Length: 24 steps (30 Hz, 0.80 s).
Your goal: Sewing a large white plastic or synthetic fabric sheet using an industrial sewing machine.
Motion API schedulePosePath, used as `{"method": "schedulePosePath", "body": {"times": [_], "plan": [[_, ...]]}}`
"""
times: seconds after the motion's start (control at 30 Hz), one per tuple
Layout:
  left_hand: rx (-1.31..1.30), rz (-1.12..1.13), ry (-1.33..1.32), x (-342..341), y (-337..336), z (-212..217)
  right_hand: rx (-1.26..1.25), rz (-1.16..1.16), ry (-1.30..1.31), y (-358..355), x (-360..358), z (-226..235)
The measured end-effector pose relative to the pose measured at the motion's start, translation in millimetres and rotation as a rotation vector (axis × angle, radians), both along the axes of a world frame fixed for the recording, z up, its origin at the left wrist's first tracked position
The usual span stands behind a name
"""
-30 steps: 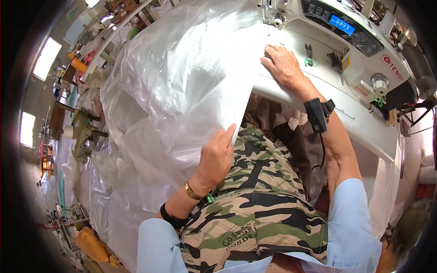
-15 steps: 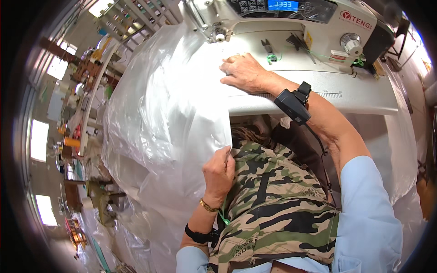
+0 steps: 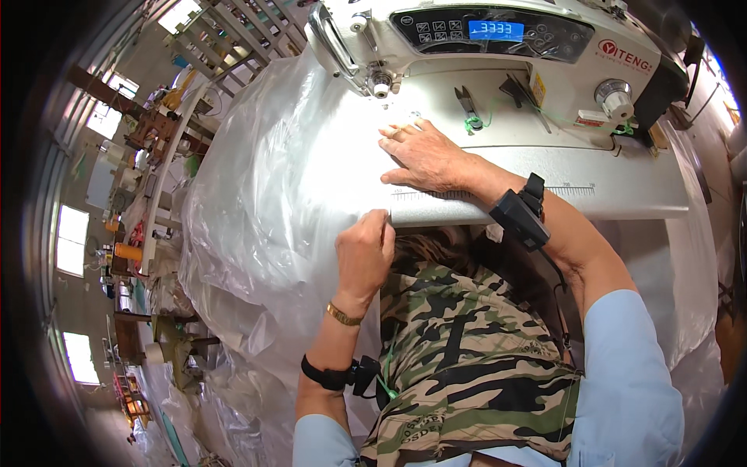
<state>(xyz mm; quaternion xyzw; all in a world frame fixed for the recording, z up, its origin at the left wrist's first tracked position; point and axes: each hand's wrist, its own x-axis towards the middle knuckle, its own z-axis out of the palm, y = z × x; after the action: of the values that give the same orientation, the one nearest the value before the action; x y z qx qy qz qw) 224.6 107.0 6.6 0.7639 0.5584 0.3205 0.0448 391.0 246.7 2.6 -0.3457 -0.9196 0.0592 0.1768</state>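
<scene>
Clear plastic sheeting [image 3: 264, 202], a large bulk of it, lies draped over the left part of the white counter [image 3: 615, 175] and spills off the near-left edge toward the floor in loose folds. Right hand [image 3: 424, 156] lies flat, fingers spread and open, palm pressing the sheeting down on the counter just in front of the sewing machine [image 3: 498, 47], close to the needle area [image 3: 380, 84]; it grips nothing, only pins the film. Left hand [image 3: 364, 253] is closed in a pinch on the sheeting's edge right at the counter's front lip, thumb and fingers curled tight on a fold. Judgement: film looks very light, thin, limp and slick; it would slide on the smooth counter and bunch or balloon rather than hold a line, and could tear or stretch if dragged over a corner. Best hold seems to be along the edge or a gathered fold, with a flat palm to keep it still. Edges to mind: the counter's front lip with its printed ruler strip [image 3: 436, 194], and the machine's head over the needle. Small snips [image 3: 469, 105] rest on the machine bed to the right of the hand. Open room lies on the bare counter to the right; left side is crowded with hanging film.
</scene>
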Motion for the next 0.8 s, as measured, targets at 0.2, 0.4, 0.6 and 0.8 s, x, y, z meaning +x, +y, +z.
{"method": "schedulePosePath", "body": {"times": [0.2,0.4,0.6,0.8], "plan": [[0.018,-0.006,0.144,6,48,11,-0.039,0.012,0.047,-1,2,1],[0.000,0.070,0.164,12,82,8,-0.010,0.019,0.070,5,1,-4],[0.039,0.140,0.122,18,105,3,-0.043,0.042,0.160,7,2,-6],[0.079,0.143,0.087,14,122,-1,-0.161,-0.013,0.258,8,5,12]]}}
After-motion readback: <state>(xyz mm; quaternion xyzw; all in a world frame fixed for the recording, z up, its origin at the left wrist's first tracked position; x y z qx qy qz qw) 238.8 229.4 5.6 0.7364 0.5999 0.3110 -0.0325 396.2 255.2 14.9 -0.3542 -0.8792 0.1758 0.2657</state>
